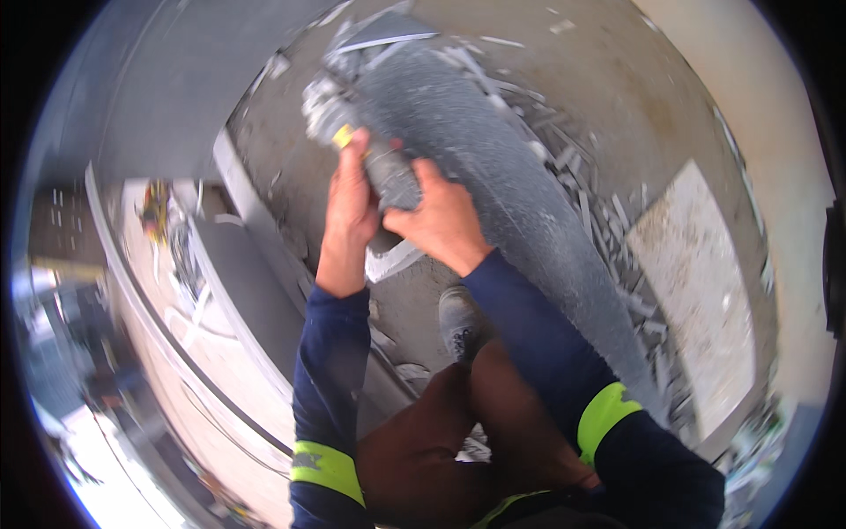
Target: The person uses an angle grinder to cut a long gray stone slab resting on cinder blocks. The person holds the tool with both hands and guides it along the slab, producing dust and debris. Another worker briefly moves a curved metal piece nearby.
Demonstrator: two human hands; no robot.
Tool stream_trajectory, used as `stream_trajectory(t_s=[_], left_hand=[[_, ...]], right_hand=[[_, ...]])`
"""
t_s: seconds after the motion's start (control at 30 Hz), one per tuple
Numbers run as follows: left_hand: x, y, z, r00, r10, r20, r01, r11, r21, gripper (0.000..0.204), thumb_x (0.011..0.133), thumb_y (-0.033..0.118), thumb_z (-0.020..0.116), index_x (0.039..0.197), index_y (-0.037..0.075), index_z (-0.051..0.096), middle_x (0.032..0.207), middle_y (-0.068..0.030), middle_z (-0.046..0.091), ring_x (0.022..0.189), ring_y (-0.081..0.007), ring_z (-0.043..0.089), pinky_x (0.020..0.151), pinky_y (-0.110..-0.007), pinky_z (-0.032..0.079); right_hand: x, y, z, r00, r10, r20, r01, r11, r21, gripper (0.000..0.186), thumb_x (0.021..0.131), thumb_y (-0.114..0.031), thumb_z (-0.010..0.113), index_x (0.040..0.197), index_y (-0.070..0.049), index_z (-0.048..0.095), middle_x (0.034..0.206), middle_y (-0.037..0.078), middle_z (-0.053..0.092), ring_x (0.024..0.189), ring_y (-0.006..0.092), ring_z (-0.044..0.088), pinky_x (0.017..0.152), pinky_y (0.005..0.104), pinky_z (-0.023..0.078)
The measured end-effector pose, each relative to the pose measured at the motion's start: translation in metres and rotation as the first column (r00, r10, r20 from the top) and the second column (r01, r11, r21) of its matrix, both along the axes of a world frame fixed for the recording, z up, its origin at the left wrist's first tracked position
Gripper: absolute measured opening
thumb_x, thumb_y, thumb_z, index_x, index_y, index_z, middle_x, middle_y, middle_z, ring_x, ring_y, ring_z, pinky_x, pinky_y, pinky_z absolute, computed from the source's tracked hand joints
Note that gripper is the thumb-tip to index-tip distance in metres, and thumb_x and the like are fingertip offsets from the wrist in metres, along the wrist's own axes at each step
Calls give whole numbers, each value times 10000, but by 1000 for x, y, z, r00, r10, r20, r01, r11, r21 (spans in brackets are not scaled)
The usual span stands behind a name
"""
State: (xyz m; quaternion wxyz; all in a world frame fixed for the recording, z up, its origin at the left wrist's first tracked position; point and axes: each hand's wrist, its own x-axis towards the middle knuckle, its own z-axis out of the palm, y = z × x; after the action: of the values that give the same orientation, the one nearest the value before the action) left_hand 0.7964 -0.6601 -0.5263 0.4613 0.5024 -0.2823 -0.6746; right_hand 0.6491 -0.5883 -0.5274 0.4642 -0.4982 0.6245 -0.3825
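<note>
A dusty handheld power tool point(388, 173), apparently an angle grinder, with a grey body, pale front end and yellow patch, is gripped by both hands. My left hand point(351, 196) wraps the tool near its front. My right hand point(441, 220) holds it at the rear, lower down. The tool is over the left end of a long, dust-streaked dark grey slab point(515, 212), which runs diagonally away from me. Whether it touches the slab is unclear.
Broken offcuts point(577, 176) line the slab's right side, beside a pale board point(692, 291) on the dusty floor point(617, 97). Long panels point(242, 291) and cables lie at left, below a grey wall point(150, 88). My boot point(458, 322) stands below the tool. A beige wall point(758, 106) curves at right.
</note>
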Motion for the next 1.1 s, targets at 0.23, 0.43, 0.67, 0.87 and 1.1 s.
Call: stream_trajectory(t_s=[0.23, 0.43, 0.67, 0.87, 1.1], left_hand=[[-13, 1, -5, 984, -159, 81, 158, 987, 16, 715, 1014, 643, 674, 1408, 57, 563, 1290, -172, 712, 1125, -288, 710, 987, -465, 616], [-18, 13, 15, 966, -184, 184, 189, 982, -10, 797, 995, 679, 682, 1432, 25, 557, 1327, -159, 704, 1162, -278, 689, 1026, -464, 601], [-25, 31, 20, 986, -120, 113, 124, 992, -32, 806, 975, 629, 752, 1454, 15, 540, 1328, -174, 700, 1173, -285, 685, 1043, -458, 593], [-16, 28, 24, 993, -89, 75, 94, 994, -60, 710, 1014, 565, 735, 1428, 24, 536, 1324, -193, 703, 1151, -282, 686, 1024, -457, 595], [-25, 28, 24, 998, -59, 37, 60, 997, -47, 658, 1033, 497, 737, 1378, -33, 555, 1303, -200, 712, 1101, -265, 706, 982, -444, 616]], right_hand=[[-20, 14, -12, 998, -20, 58, 24, 998, -66, 640, 739, -235, 785, 1290, 35, 605, 919, 296, 766, 893, 483, 771, 829, 562, 621], [-26, 31, -3, 987, -46, 156, 60, 995, -83, 628, 747, -222, 788, 1293, 37, 615, 914, 262, 767, 855, 474, 761, 771, 561, 609], [-29, 42, 0, 988, -37, 152, 53, 993, -104, 641, 746, -229, 802, 1302, 19, 603, 916, 251, 759, 846, 481, 745, 748, 570, 583], [-25, 35, 14, 994, 14, 108, -5, 996, -84, 663, 763, -254, 809, 1331, 3, 584, 940, 262, 765, 873, 487, 747, 775, 569, 584], [-16, 35, 11, 995, -52, 89, 57, 997, -53, 692, 785, -269, 838, 1379, -22, 581, 940, 244, 774, 904, 450, 775, 799, 500, 609]])
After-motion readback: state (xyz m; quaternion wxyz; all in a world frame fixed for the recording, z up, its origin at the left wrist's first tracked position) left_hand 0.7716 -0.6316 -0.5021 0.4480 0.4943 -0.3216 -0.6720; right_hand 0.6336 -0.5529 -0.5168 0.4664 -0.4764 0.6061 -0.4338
